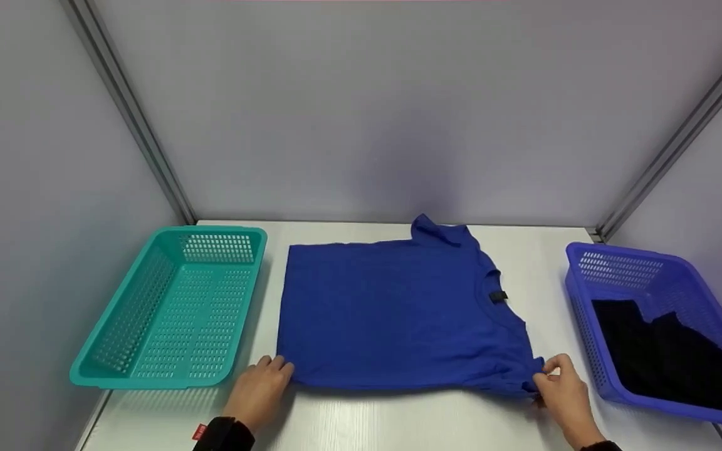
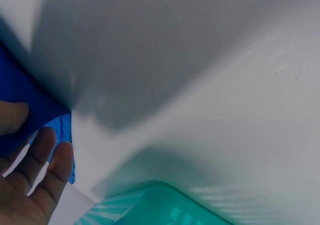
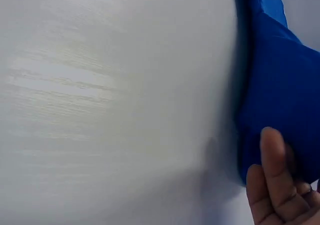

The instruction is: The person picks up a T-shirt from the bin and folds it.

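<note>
The left hand (image 1: 259, 391) is pinching the shirt (image 1: 386, 307) at one corner, the right hand (image 1: 565, 398) is gripping its bunched sleeve (image 1: 512, 377); uneven pulling could be skewing it.

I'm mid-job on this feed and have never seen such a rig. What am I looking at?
There's no machine: a person works with two bare hands. The wide picture comes from a head camera looking down; the two closer ones come from cameras on each wrist. On the white table lies a blue shirt, collar to the right. The left hand pinches its near hem corner; the right hand pinches the near corner at the collar end. Left stands a green basket; right, a purple basket holding black cloth.
</note>
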The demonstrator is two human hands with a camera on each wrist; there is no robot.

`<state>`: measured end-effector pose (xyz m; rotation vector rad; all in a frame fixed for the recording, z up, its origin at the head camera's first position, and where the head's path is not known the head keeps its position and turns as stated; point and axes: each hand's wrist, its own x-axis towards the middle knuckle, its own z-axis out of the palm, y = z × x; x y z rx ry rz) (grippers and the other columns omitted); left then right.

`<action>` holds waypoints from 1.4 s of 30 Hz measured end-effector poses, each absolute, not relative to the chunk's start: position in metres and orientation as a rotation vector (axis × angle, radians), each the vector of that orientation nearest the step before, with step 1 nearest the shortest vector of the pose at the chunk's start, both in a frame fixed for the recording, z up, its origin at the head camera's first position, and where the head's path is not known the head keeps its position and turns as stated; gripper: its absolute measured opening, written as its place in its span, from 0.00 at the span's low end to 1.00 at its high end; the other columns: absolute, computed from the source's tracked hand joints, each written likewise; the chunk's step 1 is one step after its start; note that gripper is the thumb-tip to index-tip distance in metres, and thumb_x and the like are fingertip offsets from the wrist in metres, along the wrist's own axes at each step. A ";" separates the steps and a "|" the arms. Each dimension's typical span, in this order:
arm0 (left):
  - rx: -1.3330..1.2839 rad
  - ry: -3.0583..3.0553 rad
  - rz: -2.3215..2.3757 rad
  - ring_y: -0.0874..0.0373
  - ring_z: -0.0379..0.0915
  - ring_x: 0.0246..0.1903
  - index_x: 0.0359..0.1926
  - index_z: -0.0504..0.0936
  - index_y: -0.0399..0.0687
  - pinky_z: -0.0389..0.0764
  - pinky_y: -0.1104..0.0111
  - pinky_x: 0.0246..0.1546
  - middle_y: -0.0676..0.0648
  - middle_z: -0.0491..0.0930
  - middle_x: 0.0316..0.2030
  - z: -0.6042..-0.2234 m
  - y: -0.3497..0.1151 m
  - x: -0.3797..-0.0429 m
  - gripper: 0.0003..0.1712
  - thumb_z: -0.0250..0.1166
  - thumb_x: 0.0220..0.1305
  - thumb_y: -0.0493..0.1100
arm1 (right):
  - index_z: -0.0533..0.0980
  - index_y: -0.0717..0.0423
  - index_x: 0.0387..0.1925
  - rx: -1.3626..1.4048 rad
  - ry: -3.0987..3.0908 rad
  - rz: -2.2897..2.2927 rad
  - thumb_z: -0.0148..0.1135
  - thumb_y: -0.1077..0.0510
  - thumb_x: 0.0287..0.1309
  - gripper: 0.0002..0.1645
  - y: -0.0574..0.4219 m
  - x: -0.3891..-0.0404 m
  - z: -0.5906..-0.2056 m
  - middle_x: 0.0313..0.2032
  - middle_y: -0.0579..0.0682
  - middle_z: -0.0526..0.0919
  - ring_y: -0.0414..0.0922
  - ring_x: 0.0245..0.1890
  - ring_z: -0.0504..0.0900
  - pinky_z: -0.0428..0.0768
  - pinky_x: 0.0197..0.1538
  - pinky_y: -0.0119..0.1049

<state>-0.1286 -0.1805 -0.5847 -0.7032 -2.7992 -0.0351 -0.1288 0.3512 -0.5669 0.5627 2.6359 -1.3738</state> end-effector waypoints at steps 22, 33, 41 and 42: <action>-0.441 -2.756 -0.285 0.49 0.75 0.34 0.38 0.79 0.43 0.79 0.58 0.30 0.47 0.76 0.34 -0.559 -0.175 -0.132 0.24 0.77 0.39 0.23 | 0.78 0.65 0.28 -0.380 3.782 -0.921 0.71 0.83 0.31 0.19 0.369 -0.132 -0.533 0.40 0.65 0.76 0.59 0.41 0.74 0.66 0.45 0.37; -0.300 -2.730 -0.688 0.49 0.82 0.42 0.41 0.80 0.44 0.84 0.53 0.42 0.48 0.83 0.41 -0.543 -0.172 -0.130 0.11 0.69 0.61 0.27 | 0.80 0.58 0.48 0.104 3.042 -1.265 0.65 0.65 0.67 0.10 0.385 -0.117 -0.485 0.36 0.48 0.88 0.32 0.30 0.80 0.77 0.32 0.28; -0.258 -2.777 -0.923 0.61 0.73 0.26 0.30 0.75 0.52 0.76 0.65 0.28 0.56 0.77 0.27 -0.536 -0.179 -0.126 0.10 0.66 0.58 0.33 | 0.76 0.63 0.44 0.142 2.693 -1.463 0.62 0.57 0.74 0.11 0.395 -0.118 -0.477 0.25 0.44 0.71 0.40 0.20 0.71 0.75 0.23 0.35; -0.253 -2.792 -0.935 0.62 0.70 0.25 0.29 0.74 0.53 0.73 0.66 0.26 0.57 0.74 0.25 -0.535 -0.179 -0.127 0.10 0.65 0.58 0.34 | 0.75 0.63 0.43 0.132 2.648 -1.481 0.61 0.55 0.75 0.12 0.395 -0.120 -0.476 0.25 0.44 0.70 0.40 0.20 0.71 0.75 0.23 0.35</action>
